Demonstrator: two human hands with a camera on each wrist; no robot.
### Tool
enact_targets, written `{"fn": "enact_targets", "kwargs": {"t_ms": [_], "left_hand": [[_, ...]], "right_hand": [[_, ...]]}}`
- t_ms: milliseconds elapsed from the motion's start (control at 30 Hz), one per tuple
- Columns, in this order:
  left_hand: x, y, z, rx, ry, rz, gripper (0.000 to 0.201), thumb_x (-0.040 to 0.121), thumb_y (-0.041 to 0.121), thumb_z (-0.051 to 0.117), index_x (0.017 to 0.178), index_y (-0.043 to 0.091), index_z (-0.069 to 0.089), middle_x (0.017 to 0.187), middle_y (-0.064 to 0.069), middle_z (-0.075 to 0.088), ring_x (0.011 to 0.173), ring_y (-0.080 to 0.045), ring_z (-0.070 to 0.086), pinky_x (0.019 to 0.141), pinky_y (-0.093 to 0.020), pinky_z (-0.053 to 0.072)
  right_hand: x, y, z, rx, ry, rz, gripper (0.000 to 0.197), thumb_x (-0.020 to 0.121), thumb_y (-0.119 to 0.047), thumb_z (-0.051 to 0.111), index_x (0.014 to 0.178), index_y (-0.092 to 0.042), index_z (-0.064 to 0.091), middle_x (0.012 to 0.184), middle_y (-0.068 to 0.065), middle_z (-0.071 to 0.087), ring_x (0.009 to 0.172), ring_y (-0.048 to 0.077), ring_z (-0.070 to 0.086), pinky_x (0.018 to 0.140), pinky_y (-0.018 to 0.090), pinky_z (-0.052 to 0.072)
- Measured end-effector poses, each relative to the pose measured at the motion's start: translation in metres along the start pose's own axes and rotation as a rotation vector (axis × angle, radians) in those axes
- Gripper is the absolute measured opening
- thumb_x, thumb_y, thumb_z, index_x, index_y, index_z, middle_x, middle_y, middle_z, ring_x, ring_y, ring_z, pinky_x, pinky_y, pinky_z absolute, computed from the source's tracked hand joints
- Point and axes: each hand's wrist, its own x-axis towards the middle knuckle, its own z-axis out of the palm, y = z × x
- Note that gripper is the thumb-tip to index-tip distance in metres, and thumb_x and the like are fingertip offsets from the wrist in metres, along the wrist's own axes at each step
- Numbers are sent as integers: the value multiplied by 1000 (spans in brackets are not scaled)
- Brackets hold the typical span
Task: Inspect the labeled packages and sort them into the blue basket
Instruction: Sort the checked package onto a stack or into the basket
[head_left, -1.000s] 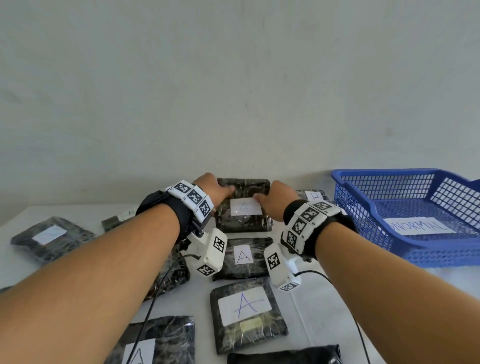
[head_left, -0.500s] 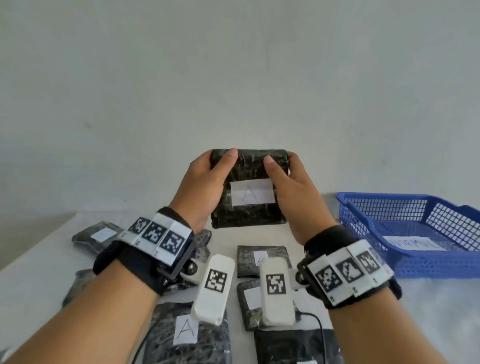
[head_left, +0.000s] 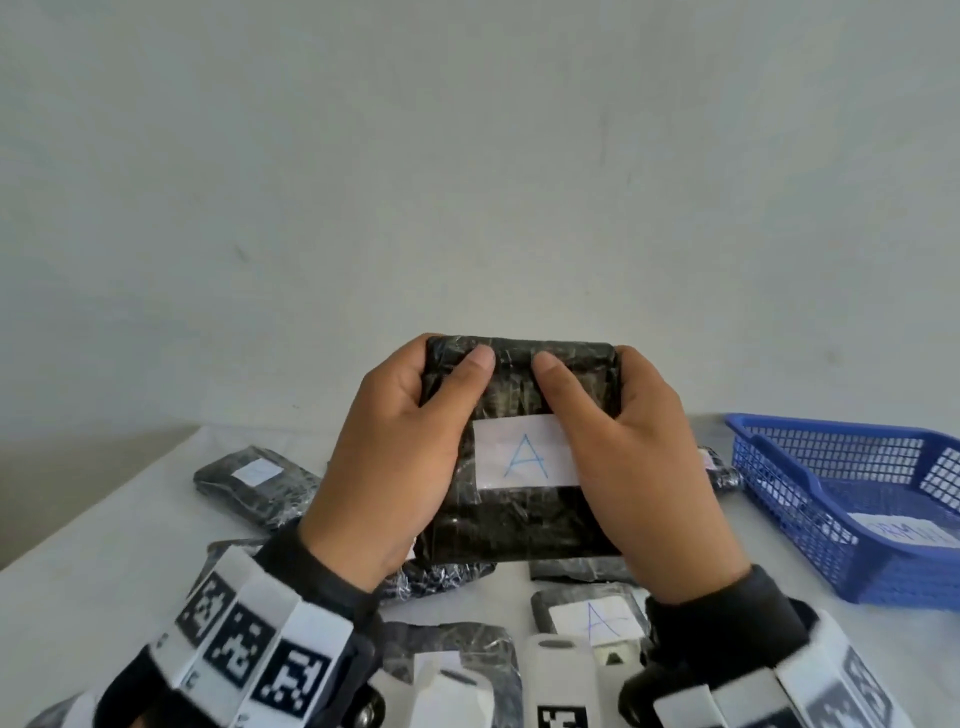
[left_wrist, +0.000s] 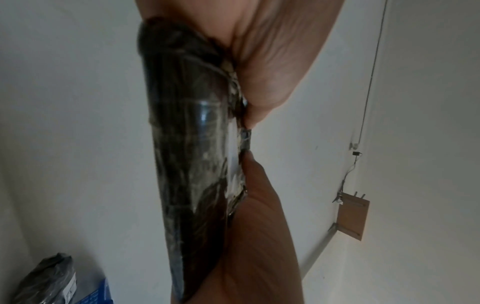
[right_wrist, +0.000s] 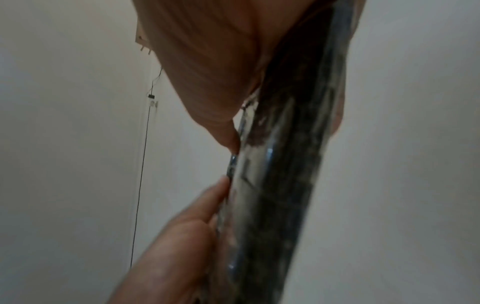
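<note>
Held up above the table (head_left: 78, 561) between both hands: a flat, rectangular package (head_left: 519, 514), wrapped in glossy, crinkled black plastic, with a white paper label (head_left: 524, 457) bearing a blue handwritten "A". Left hand (head_left: 395, 462) curled round the left edge, thumb flat on the front near the top. Right hand (head_left: 644, 473) curled round the right edge, thumb likewise pressed on the front. Seen edge-on from the wrists: a thin, slightly bowed slab with shiny film. Off to the right on the table, a blue basket (head_left: 810, 514) of plastic mesh, holding a white paper sheet. Below and left, more wrapped packages (head_left: 254, 483) lying flat.
</note>
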Motion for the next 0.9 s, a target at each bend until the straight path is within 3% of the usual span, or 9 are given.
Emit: {"fn": "enact_targets", "kwargs": {"t_ms": [100,200,267,333,500,633,733,833,900], "left_hand": [[0,0,-1,-17,-9,-27,16,101,28,63,98,19,75,94,-4,80,92,-26,77,92,-56,59],[0,-4,-3,32,-15,-13,15,102,28,61,101,20,74,96,-6,78,94,-29,75,94,-57,57],[-1,-6,-5,36,-29,-34,17,101,33,61,97,21,73,97,-20,72,95,-43,70,93,-64,55],[-2,-6,-6,53,-55,-47,18,102,34,60,95,22,71,100,-25,68,97,-48,66,92,-68,53],[-2,-10,-3,64,-85,-39,17,103,30,58,93,24,71,92,-12,73,88,-32,72,91,-56,56],[-3,-13,0,68,-108,-28,16,105,30,58,100,28,72,97,-2,77,97,-28,74,95,-62,55],[-2,-12,-1,65,-105,-36,18,106,28,56,99,27,73,97,0,77,97,-27,74,94,-58,57],[-3,-10,-2,65,-115,-56,20,106,28,54,101,22,72,98,-3,79,93,-21,76,87,-46,59],[-3,-10,-2,50,-110,-79,23,106,34,54,100,20,72,103,-17,75,97,-37,73,91,-57,59]], "right_hand": [[0,2,3,-22,53,-52,35,91,-49,70,89,-14,64,80,2,72,75,22,68,73,46,57],[1,2,2,-26,-4,1,33,88,-50,73,93,-18,66,83,-3,74,76,13,69,69,30,55],[1,4,0,-81,-35,10,35,88,-51,74,96,-17,67,87,-3,75,82,14,71,71,31,57],[3,5,-3,-143,-42,9,36,88,-51,73,96,-17,66,88,-3,74,84,15,70,72,34,56],[4,7,-10,-160,-48,62,37,86,-54,74,101,-21,63,91,-7,73,82,7,69,70,23,56],[3,7,-10,-122,-36,60,32,87,-47,76,100,-22,61,89,-9,72,79,0,66,62,12,50],[4,7,-8,-116,-29,41,30,89,-46,75,100,-22,62,90,-7,73,79,2,68,67,18,54],[5,10,-8,-79,-31,22,31,94,-46,69,98,-16,63,90,2,74,85,23,71,80,45,59],[6,12,-9,-49,-44,20,36,97,-47,67,99,-11,64,92,12,74,88,36,69,82,58,58]]}}
